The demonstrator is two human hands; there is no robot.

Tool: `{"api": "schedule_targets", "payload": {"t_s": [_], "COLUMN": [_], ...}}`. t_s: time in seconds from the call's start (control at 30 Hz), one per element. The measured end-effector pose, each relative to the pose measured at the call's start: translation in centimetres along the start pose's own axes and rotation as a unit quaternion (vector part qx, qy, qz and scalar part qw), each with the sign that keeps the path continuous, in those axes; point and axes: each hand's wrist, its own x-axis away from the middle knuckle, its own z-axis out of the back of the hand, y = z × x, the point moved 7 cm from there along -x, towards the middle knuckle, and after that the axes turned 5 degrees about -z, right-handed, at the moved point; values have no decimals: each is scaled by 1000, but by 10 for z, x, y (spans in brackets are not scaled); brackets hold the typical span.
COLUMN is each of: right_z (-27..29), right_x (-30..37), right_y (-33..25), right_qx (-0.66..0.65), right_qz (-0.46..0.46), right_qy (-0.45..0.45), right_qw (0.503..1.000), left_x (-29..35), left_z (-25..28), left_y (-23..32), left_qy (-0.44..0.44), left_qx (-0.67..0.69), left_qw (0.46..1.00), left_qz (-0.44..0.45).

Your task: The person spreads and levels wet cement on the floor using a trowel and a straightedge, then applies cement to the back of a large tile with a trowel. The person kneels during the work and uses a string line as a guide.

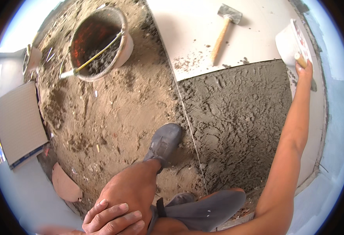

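My right hand [306, 71] reaches out to the far right, its fingers closed round the light wooden handle [300, 60] of what looks like a trowel. A grey, blade-like piece shows just past the hand, and the rest is hidden. Right beside it stands a white bucket [284, 45] on the pale tiles. My left hand [115, 219] lies over my bent knee with nothing in it, fingers stretched out. Between the laid tiles and my legs spreads a bed of wet grey mortar [238, 117], roughly textured.
A mallet [230, 14] with a wooden handle lies on a large white tile [187, 31] scattered with crumbs. A taut string [190, 121] runs along the mortar's left edge. On the sandy soil at left stand a large bucket [127, 51] of mortar and a leaning tile [19, 121].
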Motion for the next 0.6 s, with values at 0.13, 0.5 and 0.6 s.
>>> {"api": "schedule_targets", "payload": {"t_s": [0.13, 0.5, 0.6], "right_z": [-57, -38, -31], "right_x": [16, 341, 422], "right_y": [58, 156, 220], "right_qx": [-3, 753, 833], "right_qz": [-64, 224, 185], "right_qy": [-78, -275, -426], "right_qw": [995, 554, 300], "left_x": [10, 62, 78], "left_z": [-1, -9, -13], "left_y": [6, 11, 19], "left_qy": [0, 83, 124], "left_qx": [5, 13, 17], "left_qw": [1000, 995, 991], "left_qz": [-8, 52, 45]}}
